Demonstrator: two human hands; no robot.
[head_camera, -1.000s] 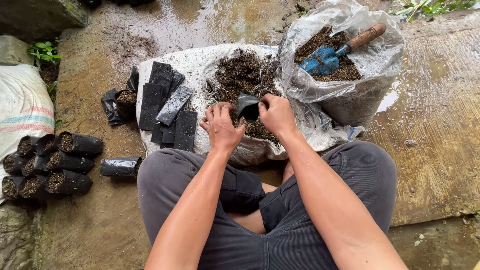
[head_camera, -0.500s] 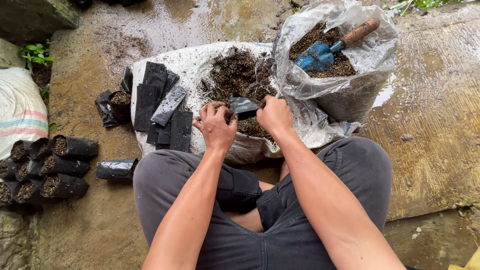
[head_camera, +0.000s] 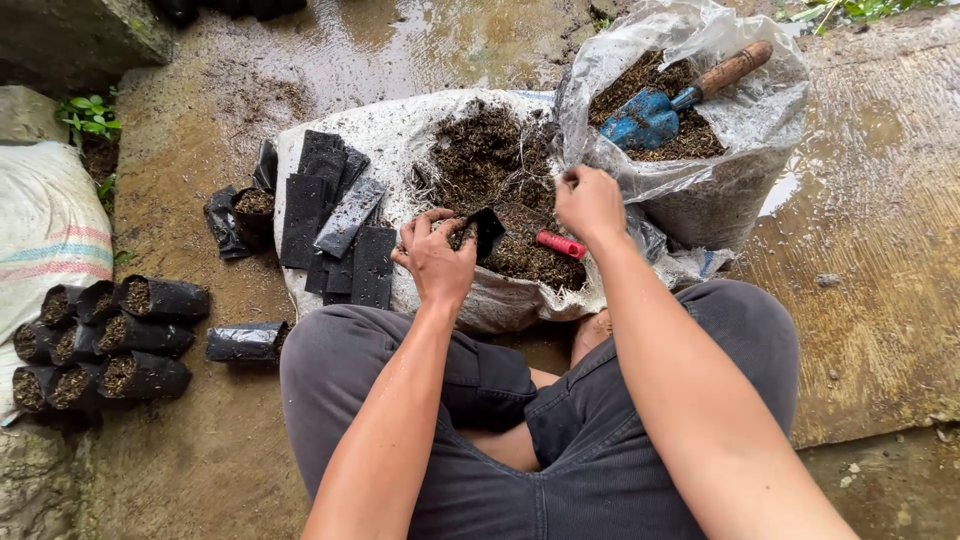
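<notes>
While your left hand (head_camera: 436, 262) pinches the small black bag (head_camera: 487, 228) over the soil pile (head_camera: 500, 190), your closed right hand (head_camera: 588, 203) may spill soil beside its narrow mouth.

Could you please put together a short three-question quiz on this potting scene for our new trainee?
1. True or false: the blue trowel lies in the clear plastic bag of soil.
2. Which hand holds the small black bag? A) the left hand B) the right hand C) neither
3. Fill in: the filled black bags lie on their sides next to the ____ sack.

Key
1. True; its wooden handle points up and to the right.
2. A; the right hand is raised over the soil pile.
3. White.
</notes>
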